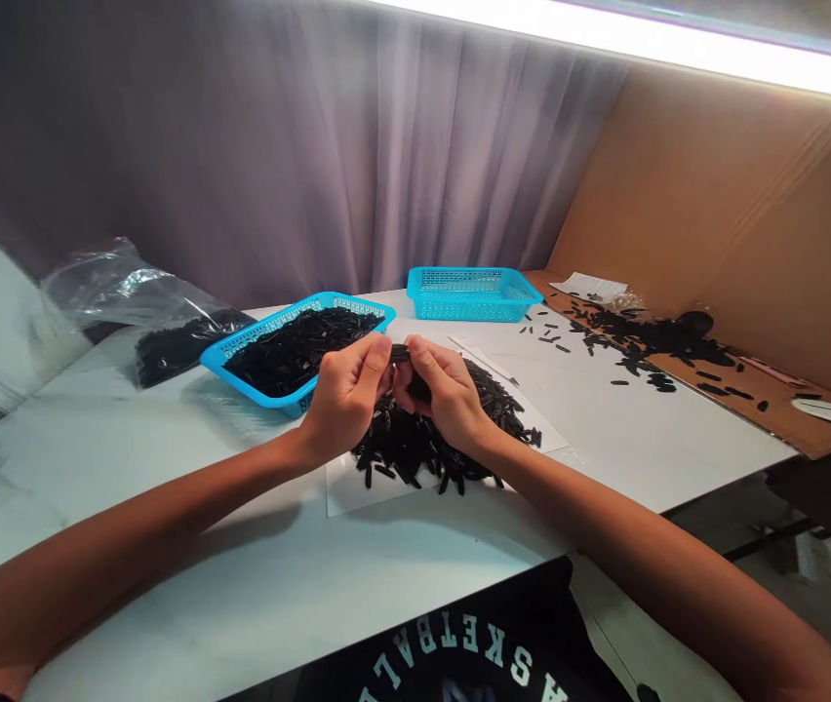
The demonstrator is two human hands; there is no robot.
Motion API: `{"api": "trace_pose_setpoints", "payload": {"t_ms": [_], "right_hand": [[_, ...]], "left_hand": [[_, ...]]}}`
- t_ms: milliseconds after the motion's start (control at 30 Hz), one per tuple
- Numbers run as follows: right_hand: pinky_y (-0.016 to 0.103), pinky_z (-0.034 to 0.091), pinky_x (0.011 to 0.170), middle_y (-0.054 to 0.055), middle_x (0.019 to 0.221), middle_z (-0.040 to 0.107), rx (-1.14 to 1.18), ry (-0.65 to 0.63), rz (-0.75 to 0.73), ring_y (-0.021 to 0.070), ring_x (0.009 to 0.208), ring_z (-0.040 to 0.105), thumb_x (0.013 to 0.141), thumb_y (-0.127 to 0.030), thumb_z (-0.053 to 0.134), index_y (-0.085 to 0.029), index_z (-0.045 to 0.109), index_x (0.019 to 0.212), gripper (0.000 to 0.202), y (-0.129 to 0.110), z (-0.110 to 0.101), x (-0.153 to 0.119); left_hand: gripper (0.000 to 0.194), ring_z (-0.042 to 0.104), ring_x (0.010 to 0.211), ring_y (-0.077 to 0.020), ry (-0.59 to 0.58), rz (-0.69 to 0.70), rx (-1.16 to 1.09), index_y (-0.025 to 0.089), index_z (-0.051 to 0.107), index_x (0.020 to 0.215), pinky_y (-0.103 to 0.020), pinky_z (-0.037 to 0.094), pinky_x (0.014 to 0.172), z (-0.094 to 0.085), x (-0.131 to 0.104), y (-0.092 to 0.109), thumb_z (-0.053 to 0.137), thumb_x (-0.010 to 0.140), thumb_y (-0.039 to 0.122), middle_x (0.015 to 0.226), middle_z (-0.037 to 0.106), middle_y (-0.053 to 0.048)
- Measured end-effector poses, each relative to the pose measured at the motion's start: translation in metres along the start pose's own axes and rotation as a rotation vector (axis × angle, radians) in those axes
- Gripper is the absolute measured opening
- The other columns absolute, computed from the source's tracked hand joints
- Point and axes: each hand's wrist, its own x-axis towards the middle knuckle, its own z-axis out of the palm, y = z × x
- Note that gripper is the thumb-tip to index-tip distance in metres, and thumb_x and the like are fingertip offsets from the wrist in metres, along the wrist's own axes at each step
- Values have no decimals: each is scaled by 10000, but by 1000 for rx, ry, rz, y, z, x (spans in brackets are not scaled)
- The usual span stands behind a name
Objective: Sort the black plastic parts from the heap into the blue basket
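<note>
Both hands meet above a heap of small black oblong pieces (pixel 415 453) lying on a white sheet (pixel 346 497). My left hand (pixel 349 390) is closed, its thumb and fingers pinching one end of a dark piece (pixel 400 352). The thumb of my right hand (pixel 445 390) presses on the other end, and more black pieces show in its curled fingers. Just left of the hands stands a blue basket (pixel 251 390) filled with black pieces.
A second blue basket (pixel 474 310) stands at the back. Loose black pieces (pixel 635 336) lie on cardboard (pixel 811 434) at the right. A clear plastic bag (pixel 130 292) with black contents is at the left. The white table's (pixel 255 565) front edge is near my body.
</note>
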Motion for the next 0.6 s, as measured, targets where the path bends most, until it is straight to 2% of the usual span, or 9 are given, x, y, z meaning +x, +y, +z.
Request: {"api": "trace_pose_setpoints", "payload": {"t_ms": [133,267,600], "right_hand": [[218,244,405,-35,472,459,22,36,26,95,451,349,932,-698,425,-209,480,666,559,1,1,1],[214,230,403,-29,479,461,4,22,23,90,465,358,928,-697,438,-201,480,640,575,1,2,1],[220,181,388,-28,520,494,158,-81,119,64,426,335,905,-630,535,-181,482,619,535,1,1,4]], "left_hand": [[495,338,474,-92,50,-8,110,195,423,620,-262,281,469,-2,4,1,434,1008,502,525,395,43],[487,328,470,-91,41,13,141,199,407,633,-261,266,461,-3,5,1,427,1011,506,522,386,47],[477,301,480,-88,-36,26,5,206,374,665,-248,246,448,-3,1,-4,427,1001,541,554,342,52]]}}
